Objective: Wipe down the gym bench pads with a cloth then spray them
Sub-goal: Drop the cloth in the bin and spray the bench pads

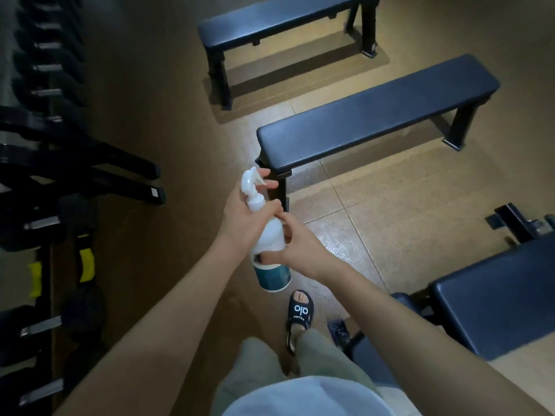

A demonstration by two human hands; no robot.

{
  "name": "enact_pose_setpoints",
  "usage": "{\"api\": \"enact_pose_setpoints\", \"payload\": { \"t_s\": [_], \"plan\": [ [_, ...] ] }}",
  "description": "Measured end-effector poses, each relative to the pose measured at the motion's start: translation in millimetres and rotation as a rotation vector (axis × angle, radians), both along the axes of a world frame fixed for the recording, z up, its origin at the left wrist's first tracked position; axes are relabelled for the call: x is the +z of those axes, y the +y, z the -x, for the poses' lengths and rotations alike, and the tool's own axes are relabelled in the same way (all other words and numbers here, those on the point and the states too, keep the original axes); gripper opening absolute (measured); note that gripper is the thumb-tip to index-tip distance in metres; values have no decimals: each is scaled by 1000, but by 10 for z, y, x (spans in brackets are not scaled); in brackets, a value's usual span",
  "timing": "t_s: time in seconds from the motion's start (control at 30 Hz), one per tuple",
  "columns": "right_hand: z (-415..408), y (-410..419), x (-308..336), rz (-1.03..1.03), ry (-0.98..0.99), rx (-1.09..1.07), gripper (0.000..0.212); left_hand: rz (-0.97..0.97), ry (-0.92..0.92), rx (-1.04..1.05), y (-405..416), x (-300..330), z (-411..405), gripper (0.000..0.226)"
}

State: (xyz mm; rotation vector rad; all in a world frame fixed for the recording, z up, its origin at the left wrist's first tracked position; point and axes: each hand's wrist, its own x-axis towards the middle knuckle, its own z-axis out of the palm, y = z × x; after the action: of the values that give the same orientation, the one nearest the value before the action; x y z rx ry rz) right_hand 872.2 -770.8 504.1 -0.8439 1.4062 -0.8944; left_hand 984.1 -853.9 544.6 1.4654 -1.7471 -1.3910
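Spray bottle (268, 232) held mid-air between both hands, above floor, long axis roughly upright, nozzle at top tilted away toward nearest bench pad (378, 115). Left hand (243, 217) wraps neck, fingers by trigger: grip closed on bottle. Right hand (295, 246) pinches lower body. No cloth visible. Pad lies ahead-right of nozzle, near; left hand likely aims spray there.

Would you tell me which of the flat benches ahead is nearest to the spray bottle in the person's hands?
The nearer flat bench, whose pad end sits just beyond the spray bottle. The far flat bench stands behind it, near the frame's top.
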Motion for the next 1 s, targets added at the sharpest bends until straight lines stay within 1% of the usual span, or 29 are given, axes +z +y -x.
{"api": "enact_pose_setpoints", "payload": {
  "t_s": [0.1, 0.17, 0.23, 0.3, 0.4, 0.5, 0.57, 0.6, 0.67, 0.7, 0.77, 0.83, 0.93, 1.0],
  "plan": [
    [175, -430, -69, -3, 33, -36, 87, -40, 105, 22, -483, -68, 234, 22],
    [279, -688, -119, -13, 53, -35, 88, -61, 119, 37, -768, -120, 377, 10],
    [379, -957, -203, -43, 48, -29, 86, -81, 110, 59, -1062, -225, 525, 14],
    [491, -1253, -333, -79, 1, -15, 82, -129, 114, 99, -1363, -361, 683, 17],
    [770, -1647, -571, -187, 20, -36, 90, -114, 42, 47, -1774, -689, 847, 16],
    [1165, -1938, -981, -282, 32, -195, 82, -99, -13, -26, -2162, -1084, 932, 20],
    [1452, -2138, -1364, -351, 33, -352, 74, -107, -55, -47, -2406, -1379, 997, 20],
    [1590, -2234, -1578, -375, 15, -446, 70, -114, -78, -39, -2518, -1529, 1038, 20],
    [1859, -2444, -2008, -414, -63, -633, 56, -130, -88, 5, -2723, -1864, 1121, 19],
    [1975, -2550, -2199, -421, -93, -686, 50, -127, -86, 22, -2812, -2041, 1168, 20],
    [2173, -2737, -2590, -421, -99, -717, 46, -101, -107, 7, -2952, -2410, 1277, 21],
    [2363, -2917, -3006, -394, 25, -687, 48, -43, -156, -22, -3070, -2800, 1435, 22],
    [2694, -3155, -3691, -341, 347, -605, 51, 31, -245, -47, -3211, -3407, 1743, 21],
    [2937, -3306, -4174, -292, 549, -544, 56, 23, -237, -41, -3277, -3798, 1946, 22]
  ]
}}
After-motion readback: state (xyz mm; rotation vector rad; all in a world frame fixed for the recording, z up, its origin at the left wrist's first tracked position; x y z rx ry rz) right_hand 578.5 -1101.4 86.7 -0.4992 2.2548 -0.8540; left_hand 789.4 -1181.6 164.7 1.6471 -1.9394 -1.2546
